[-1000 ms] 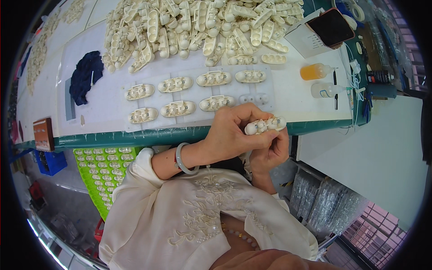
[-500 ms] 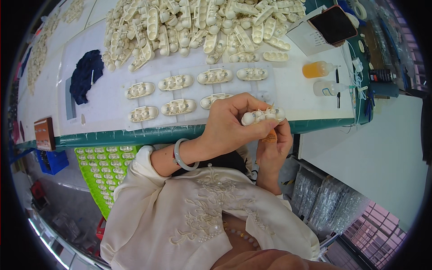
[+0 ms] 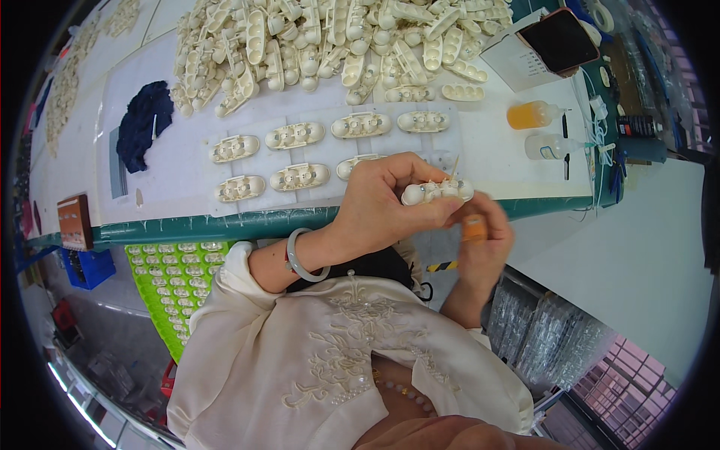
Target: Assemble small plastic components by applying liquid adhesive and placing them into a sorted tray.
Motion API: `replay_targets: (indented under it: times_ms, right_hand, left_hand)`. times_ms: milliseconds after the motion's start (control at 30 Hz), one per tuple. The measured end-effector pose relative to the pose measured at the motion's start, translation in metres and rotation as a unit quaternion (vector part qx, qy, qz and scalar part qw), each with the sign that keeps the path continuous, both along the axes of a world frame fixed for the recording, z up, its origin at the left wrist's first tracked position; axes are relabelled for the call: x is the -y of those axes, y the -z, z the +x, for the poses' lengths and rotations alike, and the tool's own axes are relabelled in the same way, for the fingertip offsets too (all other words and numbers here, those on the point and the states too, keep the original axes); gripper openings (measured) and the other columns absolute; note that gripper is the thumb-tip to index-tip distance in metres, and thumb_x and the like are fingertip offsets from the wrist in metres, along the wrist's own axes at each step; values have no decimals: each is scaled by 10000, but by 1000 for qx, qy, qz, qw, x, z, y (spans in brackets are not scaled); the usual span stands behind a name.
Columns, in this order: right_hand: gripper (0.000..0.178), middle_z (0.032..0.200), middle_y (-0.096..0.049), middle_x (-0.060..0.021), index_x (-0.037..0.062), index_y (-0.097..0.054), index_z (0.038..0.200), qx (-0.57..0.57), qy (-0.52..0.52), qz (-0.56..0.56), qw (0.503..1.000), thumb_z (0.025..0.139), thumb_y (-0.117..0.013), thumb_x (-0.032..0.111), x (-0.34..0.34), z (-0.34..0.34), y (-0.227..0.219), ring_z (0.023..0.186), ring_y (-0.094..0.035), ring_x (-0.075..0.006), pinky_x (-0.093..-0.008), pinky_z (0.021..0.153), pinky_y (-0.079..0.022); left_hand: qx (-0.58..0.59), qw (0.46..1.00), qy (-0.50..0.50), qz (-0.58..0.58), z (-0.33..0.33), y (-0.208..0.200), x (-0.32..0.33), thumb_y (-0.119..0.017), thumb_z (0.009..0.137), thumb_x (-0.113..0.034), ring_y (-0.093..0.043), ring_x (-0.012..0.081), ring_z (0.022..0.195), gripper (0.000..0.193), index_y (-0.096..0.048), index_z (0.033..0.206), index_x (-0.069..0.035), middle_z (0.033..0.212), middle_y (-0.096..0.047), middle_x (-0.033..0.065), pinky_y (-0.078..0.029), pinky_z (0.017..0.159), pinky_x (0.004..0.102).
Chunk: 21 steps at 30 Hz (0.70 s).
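Above the table's near edge, my left hand (image 3: pixel 382 206) is closed on a cream plastic piece (image 3: pixel 439 191), an oblong body with rounded ends and small fittings along its top. A thin pointed sliver (image 3: pixel 455 165) stands up behind the piece; I cannot tell what bears it. My right hand (image 3: pixel 484 244) is just right of and below the piece, its fingers curled and smeared by motion, with an orange cover (image 3: pixel 473 227) on one digit. On a pale sheet (image 3: pixel 262 210) beyond my hands, similar cream pieces (image 3: pixel 298 178) lie in two rows.
A big heap of cream parts (image 3: pixel 300 45) covers the table's far side. Right are an orange-liquid bottle (image 3: pixel 529 115), a clear bottle (image 3: pixel 544 146) and a phone (image 3: pixel 559 39) on a box. A dark blue cloth (image 3: pixel 144 124) lies left; a green tray (image 3: pixel 169 300) of pieces sits below.
My right hand has moved right, away from the underside of the cream piece. My left hand keeps its hold almost in place. The thin sliver shows more plainly.
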State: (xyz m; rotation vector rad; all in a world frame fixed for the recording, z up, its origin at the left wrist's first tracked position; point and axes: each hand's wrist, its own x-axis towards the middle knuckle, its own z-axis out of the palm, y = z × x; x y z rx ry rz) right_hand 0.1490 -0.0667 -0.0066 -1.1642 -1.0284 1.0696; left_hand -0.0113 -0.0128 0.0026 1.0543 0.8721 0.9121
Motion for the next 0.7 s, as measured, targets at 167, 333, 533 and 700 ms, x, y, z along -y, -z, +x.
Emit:
replay_targets:
  times_ms: [167,333,533,700]
  right_hand:
    - [332,1086,-498,-99,-11,-577,1038,183,25,86,979,740,-669,103,-22,15,-27,910,-494,-136,-238,749,-400]
    - [277,1116,-465,-99,-10,-611,939,164,-116,4,980,688,-683,82,-34,14,-38,998,-451,-153,-271,814,-373]
    - [220,1093,-471,-107,-22,-597,892,182,-140,10,973,708,-666,80,-36,13,-36,1006,-454,-176,-287,835,-368]
    - [185,1025,-472,-115,-15,-573,895,227,-57,104,967,743,-634,70,-22,4,-29,950,-460,-189,-293,829,-366]
  left_hand:
    - [19,999,-30,36,7,3,3,-726,675,-114,-459,-16,559,201,-631,800,12,657,-608,-22,-375,465,158]
    - [-53,985,-82,139,12,7,6,-732,637,-127,-543,41,504,217,-633,790,-9,616,-615,34,-432,450,204]
    - [-183,922,-102,326,10,0,4,-719,631,-155,-591,175,489,222,-599,777,-40,580,-585,68,-459,443,260]
    - [-181,914,-99,350,11,3,7,-733,622,-144,-567,132,476,226,-611,788,-51,584,-587,44,-447,437,232]
